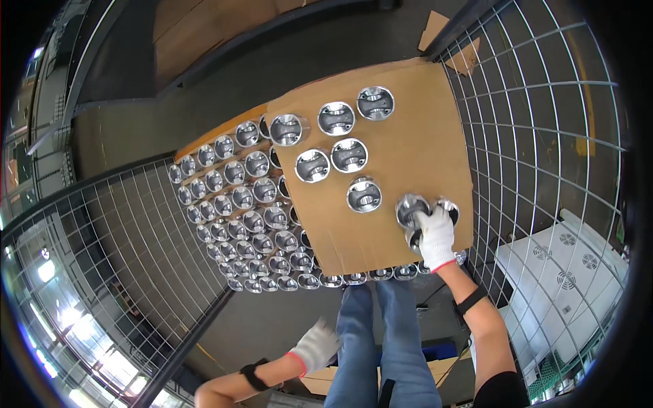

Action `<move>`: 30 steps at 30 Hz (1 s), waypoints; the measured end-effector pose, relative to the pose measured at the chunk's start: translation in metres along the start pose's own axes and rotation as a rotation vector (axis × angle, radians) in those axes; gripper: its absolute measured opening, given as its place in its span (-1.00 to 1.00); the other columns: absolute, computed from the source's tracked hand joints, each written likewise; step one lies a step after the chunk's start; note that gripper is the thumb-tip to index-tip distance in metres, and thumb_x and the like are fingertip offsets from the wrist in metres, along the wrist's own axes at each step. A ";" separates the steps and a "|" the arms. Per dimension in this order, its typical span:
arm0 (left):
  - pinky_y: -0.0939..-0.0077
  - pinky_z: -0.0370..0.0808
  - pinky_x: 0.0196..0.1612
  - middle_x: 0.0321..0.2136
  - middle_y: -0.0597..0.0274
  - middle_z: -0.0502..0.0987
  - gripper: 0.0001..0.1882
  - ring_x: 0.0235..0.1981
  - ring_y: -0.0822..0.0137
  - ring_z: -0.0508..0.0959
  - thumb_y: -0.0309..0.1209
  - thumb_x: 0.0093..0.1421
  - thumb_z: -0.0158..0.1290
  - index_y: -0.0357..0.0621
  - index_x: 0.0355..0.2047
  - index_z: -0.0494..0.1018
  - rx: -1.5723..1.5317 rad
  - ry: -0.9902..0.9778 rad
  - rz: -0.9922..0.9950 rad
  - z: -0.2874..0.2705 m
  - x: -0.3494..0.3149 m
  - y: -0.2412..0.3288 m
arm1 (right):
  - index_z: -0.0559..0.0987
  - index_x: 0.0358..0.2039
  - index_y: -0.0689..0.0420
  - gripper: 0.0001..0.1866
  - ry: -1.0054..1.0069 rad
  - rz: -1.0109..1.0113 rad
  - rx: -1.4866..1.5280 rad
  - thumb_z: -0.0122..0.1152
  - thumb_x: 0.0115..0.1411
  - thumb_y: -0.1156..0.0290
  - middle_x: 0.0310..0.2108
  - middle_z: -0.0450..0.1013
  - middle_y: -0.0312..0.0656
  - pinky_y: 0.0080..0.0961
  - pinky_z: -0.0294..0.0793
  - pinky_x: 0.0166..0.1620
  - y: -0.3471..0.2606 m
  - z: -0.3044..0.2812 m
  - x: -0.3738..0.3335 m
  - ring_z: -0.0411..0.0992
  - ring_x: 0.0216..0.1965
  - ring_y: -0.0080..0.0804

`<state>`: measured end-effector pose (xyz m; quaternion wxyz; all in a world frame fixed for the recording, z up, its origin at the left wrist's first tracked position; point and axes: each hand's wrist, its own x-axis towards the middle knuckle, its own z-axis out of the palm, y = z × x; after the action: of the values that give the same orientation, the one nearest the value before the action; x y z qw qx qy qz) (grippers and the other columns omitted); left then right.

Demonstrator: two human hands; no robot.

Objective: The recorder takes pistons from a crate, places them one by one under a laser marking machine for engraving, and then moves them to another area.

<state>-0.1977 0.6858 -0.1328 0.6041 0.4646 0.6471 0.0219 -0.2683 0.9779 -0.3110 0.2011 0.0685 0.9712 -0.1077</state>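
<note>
Starting closest in: the left hand in its white work glove is hanging down low by the jeans, fingers loosely spread and holding nothing. It's well apart from all the metal parts, so it's not really in play.

The right hand, also gloved, is stretched forward over the near right corner of the cardboard sheet. Its fingers are curled down over a little cluster of shiny metal cups, and it looks like three of them are bunched together under the glove. The hand is touching them from above, but I can't tell how tight the grip is or whether they're lifted off the cardboard, since the glove hides the contact. The cups poke out past the fingers on the far and left sides, so the hand sits on the near side of the cluster. They're upright, open ends facing up, no real long axis to speak of.

Farther out on the same sheet there are six more cups standing loose, strung out toward the far left corner and clear of the hand.

Left of the sheet, and running under it, is a packed layer of the same cups in rows, all inside a wire cage.
</note>
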 end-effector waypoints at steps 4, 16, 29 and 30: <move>0.18 0.37 0.01 -0.48 0.08 0.58 -0.66 -0.29 0.10 0.58 -0.09 0.12 0.08 -0.11 -0.33 0.56 -0.102 -0.453 -0.114 0.033 -0.059 -0.015 | 0.54 -0.30 -0.05 -0.87 -0.057 -0.196 -0.021 0.13 0.10 0.35 -0.29 0.40 -0.02 -0.15 0.44 -0.16 0.012 0.001 -0.031 0.42 -0.21 -0.05; 0.14 0.44 -0.07 -0.40 0.06 0.59 -0.66 -0.29 0.04 0.57 -0.14 -0.01 0.14 -0.10 -0.32 0.56 -0.137 0.657 -0.898 0.090 -0.135 -0.128 | 0.49 -0.11 0.06 -0.61 -0.025 -0.637 -0.133 0.24 -0.02 0.33 -0.34 0.46 -0.15 -0.25 0.35 -0.11 -0.105 -0.089 0.060 0.42 -0.22 -0.22; 0.15 0.36 0.16 0.09 0.00 0.44 -0.21 0.13 0.05 0.43 0.25 0.09 -0.08 -0.02 0.17 0.36 -0.517 -0.285 -0.322 0.125 -0.184 0.087 | 0.58 -0.26 -0.04 -0.79 -0.464 -0.330 0.064 0.13 0.04 0.39 -0.47 0.47 -0.14 -0.14 0.44 -0.27 -0.004 -0.021 -0.180 0.46 -0.39 -0.12; 0.15 0.36 0.16 0.09 -0.01 0.45 -0.22 0.13 0.05 0.43 0.24 0.09 -0.08 -0.03 0.17 0.36 -0.547 -0.270 -0.377 0.125 -0.186 0.084 | 0.56 -0.26 0.02 -0.78 -0.600 -0.191 0.000 0.11 0.04 0.37 -0.39 0.51 -0.10 -0.13 0.46 -0.23 0.019 -0.012 -0.220 0.49 -0.33 -0.09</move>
<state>-0.0791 0.5502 0.0247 0.7797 0.1567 0.6059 0.0210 -0.0688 0.9796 -0.2148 0.4679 -0.0578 0.8705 -0.1413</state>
